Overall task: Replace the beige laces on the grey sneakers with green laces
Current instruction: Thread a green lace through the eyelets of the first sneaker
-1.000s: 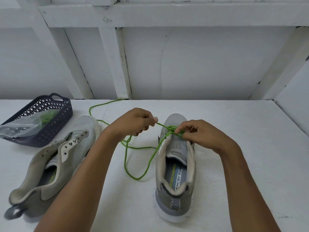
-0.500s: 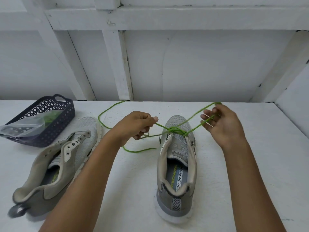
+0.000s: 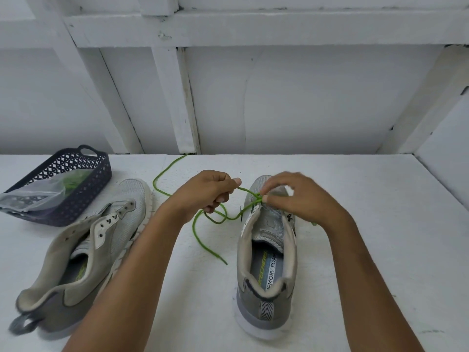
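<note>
White table (image 3: 355, 224) holds a grey mesh sneaker (image 3: 266, 313); the left hand (image 3: 208, 191) grips its thin green lace (image 3: 195, 229) with curled fingers, and the right hand (image 3: 299, 199) pinches it.

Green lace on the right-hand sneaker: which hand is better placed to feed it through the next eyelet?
Probably the right hand: its fingertips pinch the lace at the front of the sneaker's eyelet row. The left hand grips a strand beside the sneaker, so it suits holding tension.

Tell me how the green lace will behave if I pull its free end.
Probably floppy: the lace lies in loose curves on the table. Thin, so likely light. Pulled hard, it may tug the sneaker it's threaded through.
</note>
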Demonstrator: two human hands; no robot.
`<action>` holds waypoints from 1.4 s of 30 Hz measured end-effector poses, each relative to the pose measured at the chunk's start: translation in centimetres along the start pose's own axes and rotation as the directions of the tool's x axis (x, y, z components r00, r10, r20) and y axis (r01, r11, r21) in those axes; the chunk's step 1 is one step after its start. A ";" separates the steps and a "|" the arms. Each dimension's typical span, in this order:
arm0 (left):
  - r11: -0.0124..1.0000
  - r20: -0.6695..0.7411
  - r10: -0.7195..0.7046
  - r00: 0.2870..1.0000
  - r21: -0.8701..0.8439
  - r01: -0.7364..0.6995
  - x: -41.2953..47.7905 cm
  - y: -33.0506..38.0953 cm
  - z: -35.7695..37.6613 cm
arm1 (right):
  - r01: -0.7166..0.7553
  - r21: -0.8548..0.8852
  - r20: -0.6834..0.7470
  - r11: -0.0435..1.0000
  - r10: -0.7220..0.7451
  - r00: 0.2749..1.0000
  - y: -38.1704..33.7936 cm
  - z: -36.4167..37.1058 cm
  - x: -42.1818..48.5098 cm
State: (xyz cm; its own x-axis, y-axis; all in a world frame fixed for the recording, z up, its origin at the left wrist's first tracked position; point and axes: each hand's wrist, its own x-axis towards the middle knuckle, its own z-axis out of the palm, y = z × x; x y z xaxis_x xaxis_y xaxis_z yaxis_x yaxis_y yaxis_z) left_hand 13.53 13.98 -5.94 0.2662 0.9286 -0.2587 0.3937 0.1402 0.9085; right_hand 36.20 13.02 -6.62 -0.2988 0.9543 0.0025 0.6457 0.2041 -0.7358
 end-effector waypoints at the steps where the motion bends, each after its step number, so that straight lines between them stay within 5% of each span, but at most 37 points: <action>1: 1.000 0.008 0.000 1.000 0.008 0.000 0.0 0.0 0.0 | -0.035 -0.013 0.069 0.999 0.036 0.997 -0.5 0.1 0.0; 5: 1.000 0.002 0.013 1.000 0.002 -0.013 0.0 0.1 0.0 | -0.061 -0.113 -0.044 0.992 0.056 0.997 -0.1 0.4 0.1; 7: 1.000 -0.011 0.012 1.000 -0.009 -0.012 0.0 0.0 -0.1 | -0.033 0.208 -0.116 0.977 0.059 0.991 0.4 0.5 0.0; 8: 1.000 -0.014 0.011 1.000 -0.018 -0.011 0.0 -0.1 -0.1 | 0.012 0.500 -0.148 0.866 0.071 0.986 0.4 0.3 0.0; 10: 1.000 -0.015 0.007 1.000 -0.029 -0.008 -0.2 -0.2 -0.1 | 0.091 0.928 -0.141 0.361 0.115 0.983 0.5 -0.8 0.1; 11: 1.000 -0.017 0.008 1.000 -0.028 -0.009 -0.2 -0.3 -0.1 | 0.109 0.975 -0.139 0.194 0.148 0.979 0.5 -1.4 -0.1; 12: 1.000 -0.018 0.011 1.000 -0.023 -0.011 -0.3 -0.4 -0.2 | 0.104 0.981 -0.136 0.166 0.194 0.972 0.5 -1.9 -0.3; 15: 1.000 -0.016 0.013 1.000 -0.017 -0.013 -0.3 -0.5 -0.3 | 0.014 0.850 -0.161 0.527 0.234 0.959 1.1 -2.3 -0.9; 18: 1.000 -0.018 0.014 1.000 -0.025 -0.014 -0.3 -0.4 -0.2 | -0.067 0.418 -0.049 0.906 0.096 0.994 0.5 -1.5 -1.4; 22: 1.000 -0.010 0.018 1.000 -0.010 -0.018 -0.3 -0.1 -0.1 | -0.158 0.122 0.157 0.980 0.138 0.978 0.2 -0.2 -1.0; 25: 1.000 -0.006 0.018 1.000 -0.010 -0.018 -0.5 -0.2 -0.2 | -0.104 0.277 0.079 0.955 0.085 0.993 0.4 0.0 -0.7; 27: 1.000 -0.007 0.016 1.000 -0.016 -0.016 -0.6 -0.3 -0.4 | -0.024 0.650 -0.028 0.760 0.055 0.998 0.5 -0.2 -0.4; 30: 0.999 -0.016 0.012 1.000 -0.030 -0.012 -0.8 -0.5 -0.5 | 0.004 0.998 -0.014 0.062 0.170 0.985 0.4 -1.9 -0.4; 31: 0.999 -0.019 0.011 1.000 -0.034 -0.012 -0.9 -0.5 -0.5 | 0.034 0.999 -0.022 -0.039 0.275 0.961 0.8 -2.4 -0.3; 32: 0.999 -0.021 0.011 1.000 -0.037 -0.012 -0.9 -0.5 -0.6 | 0.054 0.998 -0.039 -0.027 0.387 0.921 1.2 -2.7 -0.3; 33: 0.999 -0.024 0.012 1.000 -0.039 -0.013 -0.9 -0.5 -0.6 | 0.036 0.995 -0.078 0.096 0.485 0.871 1.8 -2.9 -0.3; 35: 0.999 -0.030 0.018 0.999 -0.036 -0.019 -1.0 -0.4 -0.6 | -0.109 0.855 -0.265 0.508 0.606 0.750 3.2 -2.7 -0.2; 37: 0.999 -0.033 0.019 0.999 -0.034 -0.020 -1.0 -0.3 -0.6 | -0.352 0.407 -0.446 0.843 0.519 0.729 4.6 -2.2 0.0; 39: 0.999 -0.034 0.020 0.999 -0.035 -0.022 -1.0 -0.1 -0.6 | -0.495 -0.014 -0.399 0.869 0.449 0.800 5.1 -1.6 0.0; 42: 0.999 -0.028 0.023 0.999 -0.025 -0.024 -0.9 0.1 -0.3 | -0.491 -0.142 -0.315 0.860 0.431 0.845 4.4 -0.9 -0.5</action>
State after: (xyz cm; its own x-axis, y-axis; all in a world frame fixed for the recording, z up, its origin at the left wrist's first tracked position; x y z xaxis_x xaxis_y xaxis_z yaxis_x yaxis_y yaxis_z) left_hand 13.04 13.24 -5.52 0.2508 0.9407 -0.2285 0.3651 0.1267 0.9223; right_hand 39.83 13.67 -9.23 0.2472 0.9636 -0.1014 0.8012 -0.2621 -0.5379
